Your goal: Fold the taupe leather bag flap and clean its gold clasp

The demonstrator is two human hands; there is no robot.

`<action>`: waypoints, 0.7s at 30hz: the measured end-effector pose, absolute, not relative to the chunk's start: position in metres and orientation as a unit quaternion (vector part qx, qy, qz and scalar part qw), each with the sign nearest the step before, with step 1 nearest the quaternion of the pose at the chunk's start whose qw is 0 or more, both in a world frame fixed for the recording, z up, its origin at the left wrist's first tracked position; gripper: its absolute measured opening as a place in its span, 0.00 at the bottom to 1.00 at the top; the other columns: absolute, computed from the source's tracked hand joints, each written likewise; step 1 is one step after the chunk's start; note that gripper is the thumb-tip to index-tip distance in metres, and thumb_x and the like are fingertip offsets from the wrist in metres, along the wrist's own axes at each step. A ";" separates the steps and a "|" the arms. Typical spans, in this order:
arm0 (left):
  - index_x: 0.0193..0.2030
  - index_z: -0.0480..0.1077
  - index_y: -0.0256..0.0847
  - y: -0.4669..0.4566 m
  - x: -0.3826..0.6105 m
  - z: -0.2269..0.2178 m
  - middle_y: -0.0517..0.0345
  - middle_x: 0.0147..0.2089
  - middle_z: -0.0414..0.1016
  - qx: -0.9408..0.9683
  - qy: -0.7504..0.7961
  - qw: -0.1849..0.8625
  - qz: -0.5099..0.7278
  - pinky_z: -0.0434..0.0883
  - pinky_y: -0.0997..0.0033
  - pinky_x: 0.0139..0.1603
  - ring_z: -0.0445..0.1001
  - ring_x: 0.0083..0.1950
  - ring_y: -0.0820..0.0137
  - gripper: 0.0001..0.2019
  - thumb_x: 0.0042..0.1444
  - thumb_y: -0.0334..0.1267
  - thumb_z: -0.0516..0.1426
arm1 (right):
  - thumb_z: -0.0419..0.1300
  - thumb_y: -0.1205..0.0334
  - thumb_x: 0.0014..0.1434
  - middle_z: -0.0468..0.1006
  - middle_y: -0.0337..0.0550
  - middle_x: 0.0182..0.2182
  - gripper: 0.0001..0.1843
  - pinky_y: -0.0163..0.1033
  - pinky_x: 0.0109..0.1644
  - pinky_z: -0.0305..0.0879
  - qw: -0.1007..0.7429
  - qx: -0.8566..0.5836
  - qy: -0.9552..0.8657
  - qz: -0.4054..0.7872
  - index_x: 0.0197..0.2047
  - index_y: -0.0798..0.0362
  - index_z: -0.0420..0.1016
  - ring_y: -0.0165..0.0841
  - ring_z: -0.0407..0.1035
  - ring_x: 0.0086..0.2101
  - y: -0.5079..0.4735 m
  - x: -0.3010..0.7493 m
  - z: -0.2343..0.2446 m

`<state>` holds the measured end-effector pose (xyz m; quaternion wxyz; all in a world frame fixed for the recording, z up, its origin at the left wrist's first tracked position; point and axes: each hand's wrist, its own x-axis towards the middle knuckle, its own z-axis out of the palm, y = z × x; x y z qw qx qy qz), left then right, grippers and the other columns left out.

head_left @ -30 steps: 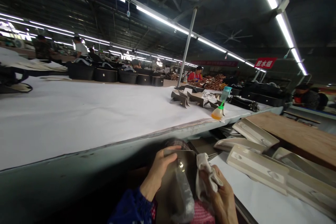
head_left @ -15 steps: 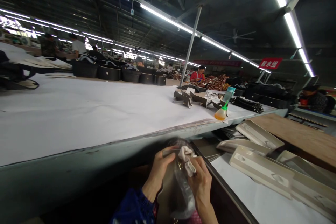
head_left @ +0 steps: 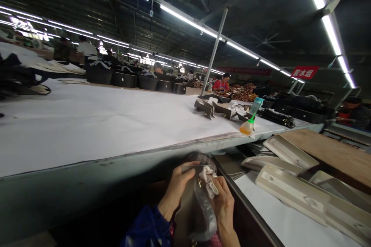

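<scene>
Since a second ago, the white cloth (head_left: 209,179) has been brought up from beside the grey leather piece (head_left: 189,200) onto its metal clasp (head_left: 199,182). The cloth is pinched in the right hand (head_left: 223,204), bunched against the clasp. The piece's top edge is gripped by the left hand (head_left: 177,185), just below the edge of the white-covered surface (head_left: 101,123). Clear plastic wrap (head_left: 205,216) is draped over the piece.

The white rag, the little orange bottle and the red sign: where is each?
white rag (head_left: 209,179), head view, on its bunched folds.
orange bottle (head_left: 247,127), head view, on its body.
red sign (head_left: 304,72), head view, on its face.
</scene>
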<state>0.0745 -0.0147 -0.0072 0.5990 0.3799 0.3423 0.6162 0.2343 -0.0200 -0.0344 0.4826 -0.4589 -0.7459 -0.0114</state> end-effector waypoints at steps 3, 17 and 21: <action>0.46 0.77 0.37 -0.013 0.075 -0.009 0.59 0.37 0.82 0.385 0.343 0.593 0.619 0.74 0.58 0.47 0.80 0.39 0.65 0.12 0.58 0.39 0.65 | 0.58 0.56 0.70 0.74 0.37 0.33 0.10 0.35 0.32 0.69 0.492 -0.473 -0.730 0.000 0.43 0.53 0.76 0.28 0.70 0.29 -0.010 0.232 -0.029; 0.50 0.77 0.36 -0.011 0.068 -0.012 0.58 0.38 0.83 0.395 0.332 0.608 0.604 0.75 0.63 0.41 0.81 0.37 0.67 0.14 0.59 0.39 0.65 | 0.56 0.43 0.69 0.77 0.34 0.23 0.23 0.36 0.29 0.72 0.527 -0.509 -0.627 0.265 0.37 0.56 0.75 0.30 0.75 0.24 -0.038 0.276 -0.030; 0.50 0.77 0.36 -0.008 0.070 -0.016 0.59 0.36 0.83 0.401 0.323 0.603 0.609 0.76 0.62 0.42 0.81 0.35 0.67 0.15 0.58 0.40 0.65 | 0.60 0.46 0.67 0.73 0.32 0.24 0.20 0.35 0.29 0.69 0.531 -0.495 -0.652 0.220 0.33 0.55 0.73 0.28 0.72 0.25 -0.029 0.259 -0.025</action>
